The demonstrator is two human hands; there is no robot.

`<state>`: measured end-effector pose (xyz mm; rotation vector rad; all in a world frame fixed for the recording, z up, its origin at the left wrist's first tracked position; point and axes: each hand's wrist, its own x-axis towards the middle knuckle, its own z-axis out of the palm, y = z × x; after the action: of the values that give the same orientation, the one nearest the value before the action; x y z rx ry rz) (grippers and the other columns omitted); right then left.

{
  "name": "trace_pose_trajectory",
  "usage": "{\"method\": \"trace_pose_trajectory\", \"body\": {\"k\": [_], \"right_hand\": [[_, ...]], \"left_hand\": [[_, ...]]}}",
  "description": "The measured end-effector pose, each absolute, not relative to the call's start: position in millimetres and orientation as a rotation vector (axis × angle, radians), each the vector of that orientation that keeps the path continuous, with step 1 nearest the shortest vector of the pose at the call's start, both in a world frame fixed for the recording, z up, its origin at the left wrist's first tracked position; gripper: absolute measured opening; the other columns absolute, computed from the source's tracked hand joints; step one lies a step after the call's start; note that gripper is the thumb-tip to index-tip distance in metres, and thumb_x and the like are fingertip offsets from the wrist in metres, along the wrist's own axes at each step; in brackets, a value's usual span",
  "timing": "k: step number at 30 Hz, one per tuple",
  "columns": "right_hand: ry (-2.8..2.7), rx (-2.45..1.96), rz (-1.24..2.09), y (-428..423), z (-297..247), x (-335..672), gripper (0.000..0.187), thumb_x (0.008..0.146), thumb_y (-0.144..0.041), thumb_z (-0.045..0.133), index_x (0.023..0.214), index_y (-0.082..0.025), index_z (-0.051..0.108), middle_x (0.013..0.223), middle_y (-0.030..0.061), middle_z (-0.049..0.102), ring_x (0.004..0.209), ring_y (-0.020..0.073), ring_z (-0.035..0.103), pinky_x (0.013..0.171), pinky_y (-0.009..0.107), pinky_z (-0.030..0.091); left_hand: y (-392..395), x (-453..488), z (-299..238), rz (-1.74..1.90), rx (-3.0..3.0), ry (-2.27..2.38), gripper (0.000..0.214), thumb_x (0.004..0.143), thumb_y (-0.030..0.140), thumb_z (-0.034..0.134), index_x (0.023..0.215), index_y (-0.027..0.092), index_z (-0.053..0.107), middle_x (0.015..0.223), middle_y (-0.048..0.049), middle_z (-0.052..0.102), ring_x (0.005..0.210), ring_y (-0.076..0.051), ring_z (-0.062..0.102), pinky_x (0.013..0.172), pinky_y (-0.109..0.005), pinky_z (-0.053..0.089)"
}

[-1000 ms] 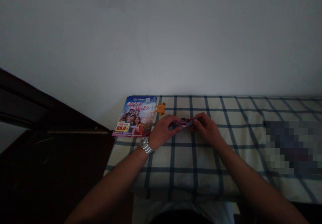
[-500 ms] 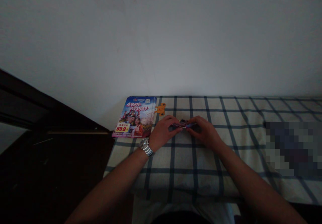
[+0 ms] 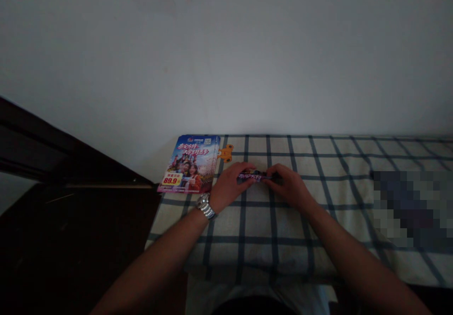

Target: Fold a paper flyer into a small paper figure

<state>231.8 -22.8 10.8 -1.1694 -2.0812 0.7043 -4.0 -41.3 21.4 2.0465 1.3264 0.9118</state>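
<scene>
My left hand and my right hand meet over a checked cloth, pinching the two ends of a small purple wrapped bar. It looks like a candy bar in a shiny printed wrapper, held level just above the cloth. My fingers hide its ends. A silver metal wristwatch sits on my left wrist. Just beyond my left hand lies a stack of glossy colour leaflets with a red-and-yellow 89.9 price tag.
An orange bear-shaped paper piece pokes out beside the leaflets. The cream cloth with navy checks covers a bed or low surface against a white wall. Dark wooden furniture stands at left; a pixelated patch lies at right.
The wrapped bar has turned from a twisted, bunched shape to lying flat and straight, with its printed lettering showing. My right hand has drawn slightly back and lower.
</scene>
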Motion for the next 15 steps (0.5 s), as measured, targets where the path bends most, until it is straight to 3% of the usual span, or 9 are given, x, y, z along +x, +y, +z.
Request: {"method": "trace_pose_trajectory", "body": {"k": [11,15], "right_hand": [[-2.055,-1.081,0.780,-25.0,12.2,229.8,0.013,0.090,-0.025,0.068,0.085,-0.024,0.057,0.094,0.0037,0.068,0.086,0.0218,0.066,0.075,0.035,0.054],[-2.076,-1.048,0.781,-26.0,16.0,230.3,0.005,0.092,-0.025,0.067,0.093,-0.025,0.062,0.098,0.0049,0.066,0.088,0.0218,0.066,0.078,0.036,0.056]], "left_hand": [[-41.8,-2.5,26.6,0.912,2.020,1.319,0.018,0.092,0.026,0.071,0.109,0.025,0.071,0.106,-0.0022,0.070,0.100,-0.021,0.066,0.091,-0.035,0.052],[-42.5,-2.8,24.0,0.906,2.016,1.328,0.018,0.092,0.030,0.070,0.110,0.025,0.069,0.107,-0.0013,0.072,0.099,-0.021,0.067,0.091,-0.035,0.052]]}}
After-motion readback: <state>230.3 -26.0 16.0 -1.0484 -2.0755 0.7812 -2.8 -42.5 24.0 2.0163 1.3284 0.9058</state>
